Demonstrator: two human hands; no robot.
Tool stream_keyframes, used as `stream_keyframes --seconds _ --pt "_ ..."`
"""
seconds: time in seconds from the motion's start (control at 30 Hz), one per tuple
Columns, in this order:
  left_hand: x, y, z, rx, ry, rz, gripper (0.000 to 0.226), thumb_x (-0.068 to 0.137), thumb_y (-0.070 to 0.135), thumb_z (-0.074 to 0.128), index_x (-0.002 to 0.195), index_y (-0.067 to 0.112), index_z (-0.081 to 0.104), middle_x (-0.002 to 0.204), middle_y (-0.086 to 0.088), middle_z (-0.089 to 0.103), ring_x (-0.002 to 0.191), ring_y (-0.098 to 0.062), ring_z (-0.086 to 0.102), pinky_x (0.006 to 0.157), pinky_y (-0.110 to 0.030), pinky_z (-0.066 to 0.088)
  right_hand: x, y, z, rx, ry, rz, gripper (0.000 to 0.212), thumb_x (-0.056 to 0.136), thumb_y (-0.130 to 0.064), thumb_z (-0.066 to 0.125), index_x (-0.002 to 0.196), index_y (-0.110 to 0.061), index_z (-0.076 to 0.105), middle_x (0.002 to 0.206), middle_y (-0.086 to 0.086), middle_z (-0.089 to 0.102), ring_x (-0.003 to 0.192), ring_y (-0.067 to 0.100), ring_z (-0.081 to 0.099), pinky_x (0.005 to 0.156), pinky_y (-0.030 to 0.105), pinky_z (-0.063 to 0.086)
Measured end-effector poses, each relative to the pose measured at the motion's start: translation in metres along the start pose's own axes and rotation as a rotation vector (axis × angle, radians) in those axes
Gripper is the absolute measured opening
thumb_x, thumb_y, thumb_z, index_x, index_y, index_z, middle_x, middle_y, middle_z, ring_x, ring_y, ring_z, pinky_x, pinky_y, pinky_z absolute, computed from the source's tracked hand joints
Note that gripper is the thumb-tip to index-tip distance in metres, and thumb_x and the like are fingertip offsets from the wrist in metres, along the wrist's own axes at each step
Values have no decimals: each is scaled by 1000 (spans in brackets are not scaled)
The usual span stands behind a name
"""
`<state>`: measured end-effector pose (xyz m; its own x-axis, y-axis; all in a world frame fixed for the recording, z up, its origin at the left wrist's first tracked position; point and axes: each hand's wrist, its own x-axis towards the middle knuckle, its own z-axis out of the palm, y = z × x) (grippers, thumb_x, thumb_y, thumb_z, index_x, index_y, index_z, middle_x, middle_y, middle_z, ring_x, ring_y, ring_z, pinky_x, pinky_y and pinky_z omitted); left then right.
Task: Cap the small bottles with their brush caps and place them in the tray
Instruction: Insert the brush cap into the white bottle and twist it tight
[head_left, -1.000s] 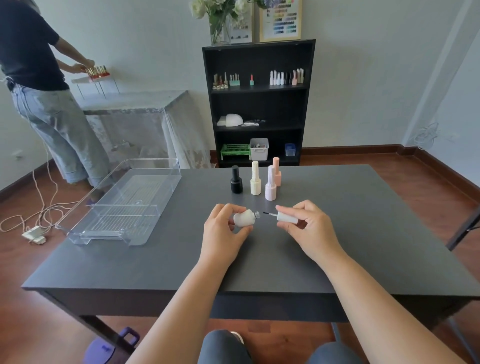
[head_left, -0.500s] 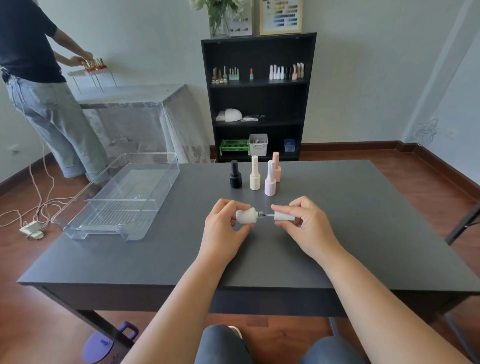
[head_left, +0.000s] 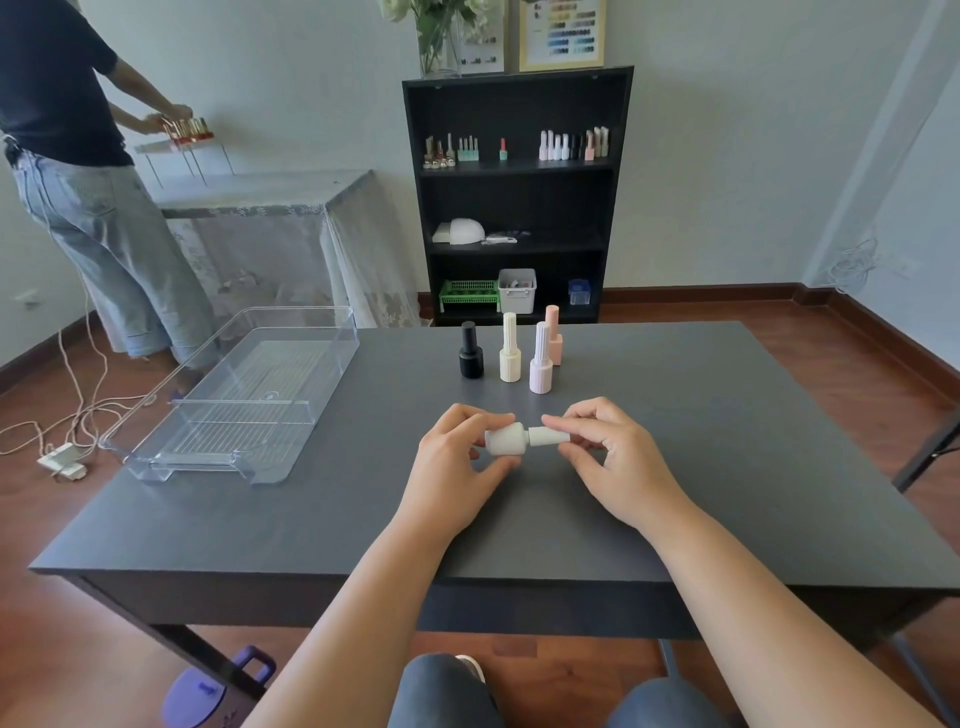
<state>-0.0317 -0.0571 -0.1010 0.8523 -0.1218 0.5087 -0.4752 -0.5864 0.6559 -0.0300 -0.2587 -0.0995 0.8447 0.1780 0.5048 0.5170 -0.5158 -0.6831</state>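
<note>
My left hand (head_left: 457, 457) holds a small white bottle (head_left: 505, 439) on its side, just above the dark table (head_left: 311, 519). My right hand (head_left: 613, 457) pinches the white brush cap (head_left: 545, 436), which sits against the bottle's neck; the brush is hidden inside. Behind my hands stand capped bottles: a black one (head_left: 471, 351), a cream one (head_left: 510, 348), a pale pink one (head_left: 541, 358) and a peach one (head_left: 554, 332). A clear plastic tray (head_left: 171, 436) lies at the table's left, with nothing in it.
A black shelf unit (head_left: 618, 208) with more bottles stands against the far wall. At the back left a person (head_left: 78, 182) works at a cloth-covered table (head_left: 260, 192). Cables and a power strip (head_left: 62, 460) lie on the floor left of the table.
The brush cap has moved left into the bottle: a second ago the brush was outside the neck, now the cap meets the neck. Both hands stayed in place.
</note>
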Motion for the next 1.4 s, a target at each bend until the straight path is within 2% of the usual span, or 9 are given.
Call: stream_keyframes --seconds 0.17,0.4,0.53,0.63,0.83,1.0,1.1,1.27,1.4 --pt "0 1 -1 -23 -2 11 39 76 11 81 113 23 72 101 6 60 88 3 55 78 -5 43 0 2 1 79 6 43 26 86 0 66 104 -18 70 91 0 65 76 13 59 74 14 47" --pt "0 1 0 -74 13 17 39 74 10 83 109 23 73 101 6 61 87 -6 59 80 -14 50 2 -1 1 120 -36 178 20 92 -47 48 106 -34 53 77 -9 68 68 8 57 61 11 41" --pt "0 0 0 -57 15 13 38 74 11 83 109 24 73 100 8 60 87 -6 59 80 -13 50 0 1 1 160 -13 121 30 85 -16 71 109 -28 57 102 -9 61 82 6 58 75 13 46" --pt "0 1 1 -57 -7 21 36 74 11 83 107 24 73 100 7 60 86 -7 60 81 -13 50 -2 4 1 108 -11 90 31 83 -2 70 103 -23 61 96 -6 63 82 8 58 76 11 46" --pt "-1 1 1 -74 -17 27 37 74 9 83 106 25 73 100 7 59 86 -8 61 82 -13 50 1 6 3 80 -36 187 20 97 -28 53 117 -27 50 74 -7 68 72 7 62 67 19 46" --pt "1 0 1 -71 -9 16 37 74 12 83 106 26 72 100 9 59 89 -4 60 80 -11 49 0 3 4 130 -33 121 28 90 -20 65 114 -27 55 107 -12 60 88 1 56 75 8 43" --pt "1 1 1 -56 -25 16 37 74 12 84 106 27 72 101 9 59 88 -5 60 80 -10 49 -2 3 3 73 -25 62 27 87 -6 67 103 -26 59 96 -6 61 84 6 56 74 8 43" --pt "0 2 0 -42 -37 32 37 73 12 84 105 27 72 101 8 59 90 -4 59 79 -4 44 0 4 2 53 -63 175 8 98 -28 50 104 -32 54 78 -4 67 72 10 61 66 22 45" --pt "0 2 -1 -78 -20 3 37 72 10 84 105 22 73 101 8 60 90 2 59 78 -3 44 0 0 3 105 -34 129 25 91 -37 58 113 -25 57 99 -12 63 85 1 58 70 11 43"
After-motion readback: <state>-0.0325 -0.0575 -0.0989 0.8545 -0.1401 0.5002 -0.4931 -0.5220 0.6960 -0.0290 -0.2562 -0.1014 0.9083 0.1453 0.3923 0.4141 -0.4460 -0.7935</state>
